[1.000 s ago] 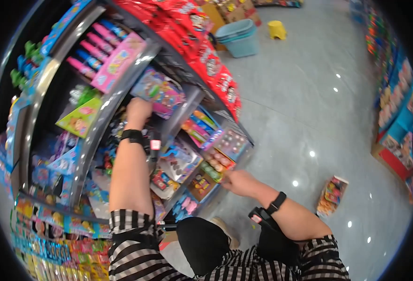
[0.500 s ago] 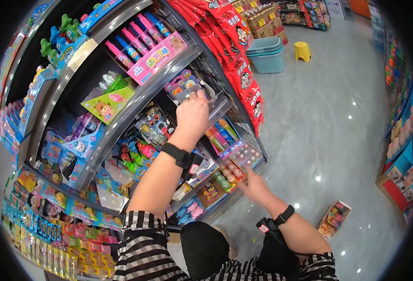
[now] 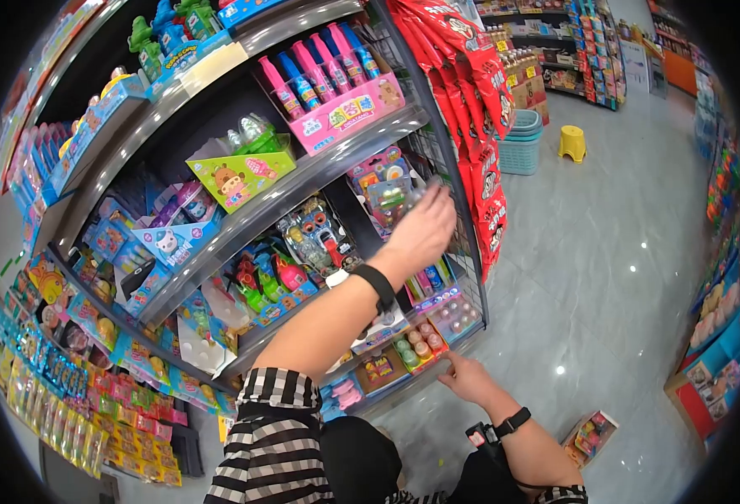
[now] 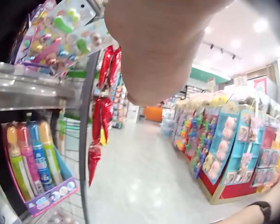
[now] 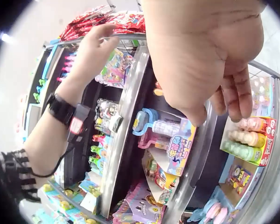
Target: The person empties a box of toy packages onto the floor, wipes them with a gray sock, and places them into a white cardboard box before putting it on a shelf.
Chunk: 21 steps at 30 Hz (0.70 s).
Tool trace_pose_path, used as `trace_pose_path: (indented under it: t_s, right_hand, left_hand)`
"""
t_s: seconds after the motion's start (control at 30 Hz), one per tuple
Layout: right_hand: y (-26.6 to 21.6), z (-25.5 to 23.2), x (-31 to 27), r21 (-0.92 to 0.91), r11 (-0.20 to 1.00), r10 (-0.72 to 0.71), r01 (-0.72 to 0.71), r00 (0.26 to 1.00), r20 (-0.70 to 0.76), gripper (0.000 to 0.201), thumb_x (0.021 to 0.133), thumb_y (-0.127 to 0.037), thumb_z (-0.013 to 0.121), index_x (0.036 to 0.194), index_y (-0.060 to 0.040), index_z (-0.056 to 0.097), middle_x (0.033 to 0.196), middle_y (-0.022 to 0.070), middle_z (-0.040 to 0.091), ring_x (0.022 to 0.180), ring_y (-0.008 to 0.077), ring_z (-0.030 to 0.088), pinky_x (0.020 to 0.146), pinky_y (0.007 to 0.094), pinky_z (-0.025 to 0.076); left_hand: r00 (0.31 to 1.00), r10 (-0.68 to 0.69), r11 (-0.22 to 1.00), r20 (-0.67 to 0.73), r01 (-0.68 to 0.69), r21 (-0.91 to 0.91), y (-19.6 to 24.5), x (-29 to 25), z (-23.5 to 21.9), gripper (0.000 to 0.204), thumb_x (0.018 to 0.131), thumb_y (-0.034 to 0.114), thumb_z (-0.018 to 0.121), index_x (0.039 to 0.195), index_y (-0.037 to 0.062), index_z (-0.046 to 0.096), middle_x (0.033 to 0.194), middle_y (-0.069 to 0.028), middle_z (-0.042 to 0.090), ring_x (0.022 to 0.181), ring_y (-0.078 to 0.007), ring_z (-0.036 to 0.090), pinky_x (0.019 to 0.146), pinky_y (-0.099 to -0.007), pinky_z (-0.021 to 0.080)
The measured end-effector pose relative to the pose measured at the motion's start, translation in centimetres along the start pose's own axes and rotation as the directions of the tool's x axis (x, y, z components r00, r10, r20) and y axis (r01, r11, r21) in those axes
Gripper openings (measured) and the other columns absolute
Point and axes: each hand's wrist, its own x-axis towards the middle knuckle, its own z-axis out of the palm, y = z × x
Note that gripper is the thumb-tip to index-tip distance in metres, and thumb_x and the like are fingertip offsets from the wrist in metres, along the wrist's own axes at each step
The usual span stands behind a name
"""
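My left hand is at the right end of a middle shelf and appears to pinch the clear edge of a colourful toy pack; motion blurs the fingertips. Another purple card shows behind that pack. The left wrist view shows clear packs beside the hand, whose fingers are hidden. Lower down, my right hand has its fingertips by the front edge of a box of pink and green rounded items. In the right wrist view, this hand holds nothing visible, its fingers loosely bent above the box.
Red bags hang at the shelf's end. Beyond them stand blue baskets and a yellow stool. An open carton of snacks lies on the floor at the lower right, and another display stands farther right.
The left hand has moved from deep in the shelf across the packs to their right side. The right hand stays low by the shelf edge. The head view has swung, showing more aisle.
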Motion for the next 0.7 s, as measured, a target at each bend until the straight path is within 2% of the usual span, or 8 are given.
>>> trace_pose_path:
  t_s: [0.13,0.27,0.33,0.37,0.43,0.47,0.53,0.7]
  right_hand:
    - [0.2,-0.4,-0.1,0.016,1.000,0.011,-0.011,1.000,-0.029,0.045,0.080,-0.021,0.068,0.116,0.0019,0.053,0.081,0.0174,0.068,0.078,0.0355,0.066,0.071,0.0442,0.051]
    - [0.6,-0.2,-0.2,-0.010,0.998,0.056,-0.056,0.998,0.014,0.041,0.080,-0.021,0.068,0.113,0.0002,0.056,0.079,0.0163,0.068,0.077,0.0347,0.066,0.071,0.0435,0.052]
    - [0.8,-0.2,0.0,-0.012,0.999,0.053,-0.052,0.998,0.027,0.040,0.080,-0.021,0.067,0.112,-0.0006,0.057,0.079,0.0158,0.068,0.076,0.0345,0.066,0.071,0.0432,0.052]
    - [0.7,-0.3,0.1,-0.017,0.997,0.072,-0.071,0.997,0.037,0.039,0.081,-0.021,0.068,0.114,-0.0018,0.058,0.080,0.0150,0.069,0.078,0.0335,0.066,0.073,0.0415,0.052]
    - [0.4,-0.4,0.1,-0.029,0.996,0.090,-0.088,0.995,0.051,0.039,0.082,-0.021,0.068,0.115,-0.0030,0.060,0.082,0.0142,0.069,0.080,0.0324,0.067,0.074,0.0399,0.052]
    - [0.3,-0.4,0.0,-0.024,0.996,0.086,-0.085,0.995,0.058,0.039,0.082,-0.021,0.068,0.116,-0.0034,0.060,0.082,0.0139,0.069,0.080,0.0324,0.066,0.074,0.0399,0.052]
    - [0.3,-0.5,0.0,-0.024,0.996,0.085,-0.084,0.994,0.068,0.039,0.082,-0.022,0.067,0.116,-0.0038,0.060,0.083,0.0137,0.069,0.081,0.0323,0.066,0.075,0.0400,0.052]
    - [0.7,-0.5,-0.1,-0.070,0.995,0.075,-0.071,0.995,0.060,0.038,0.083,-0.023,0.067,0.116,-0.0042,0.060,0.083,0.0133,0.070,0.082,0.0322,0.066,0.076,0.0399,0.052]
  left_hand:
    - [0.995,-0.098,0.994,-0.009,0.098,0.040,-3.6,-0.4,1.1,0.049,0.080,0.031,0.061,0.114,-0.0039,0.058,0.120,-0.0182,0.056,0.126,-0.0330,0.045,0.113,-0.0464,0.026]
    - [0.989,-0.149,0.986,-0.015,0.147,-0.082,-5.4,0.1,1.5,0.052,0.082,0.042,0.063,0.110,-0.0023,0.061,0.115,-0.0158,0.058,0.123,-0.0309,0.047,0.113,-0.0462,0.025]
    - [0.943,-0.222,0.946,0.250,0.270,-0.178,-5.6,1.4,0.5,0.049,0.081,0.045,0.063,0.099,-0.0004,0.067,0.106,-0.0132,0.062,0.117,-0.0294,0.051,0.108,-0.0462,0.029]
    - [0.941,-0.227,0.945,0.250,0.275,-0.178,-5.7,1.6,0.9,0.049,0.081,0.045,0.063,0.099,-0.0004,0.067,0.106,-0.0132,0.062,0.117,-0.0294,0.051,0.108,-0.0462,0.029]
    - [0.979,-0.199,0.980,0.041,0.200,-0.001,-6.0,1.9,1.9,0.052,0.078,0.053,0.063,0.088,0.0021,0.071,0.095,-0.0109,0.065,0.106,-0.0274,0.056,0.101,-0.0435,0.034]
    - [0.978,-0.205,0.979,0.041,0.205,-0.002,-6.0,2.2,2.4,0.052,0.078,0.053,0.063,0.088,0.0021,0.071,0.095,-0.0109,0.065,0.106,-0.0274,0.056,0.101,-0.0435,0.034]
    - [0.929,-0.237,0.963,0.284,0.262,-0.053,-6.0,3.1,2.1,0.058,0.074,0.059,0.063,0.085,0.0028,0.072,0.089,-0.0106,0.066,0.101,-0.0267,0.059,0.097,-0.0412,0.036]
    - [0.823,-0.238,0.951,0.516,0.306,-0.050,-6.9,4.1,2.2,0.067,0.080,0.066,0.054,0.095,0.0040,0.074,0.102,-0.0125,0.069,0.106,-0.0278,0.059,0.100,-0.0433,0.033]
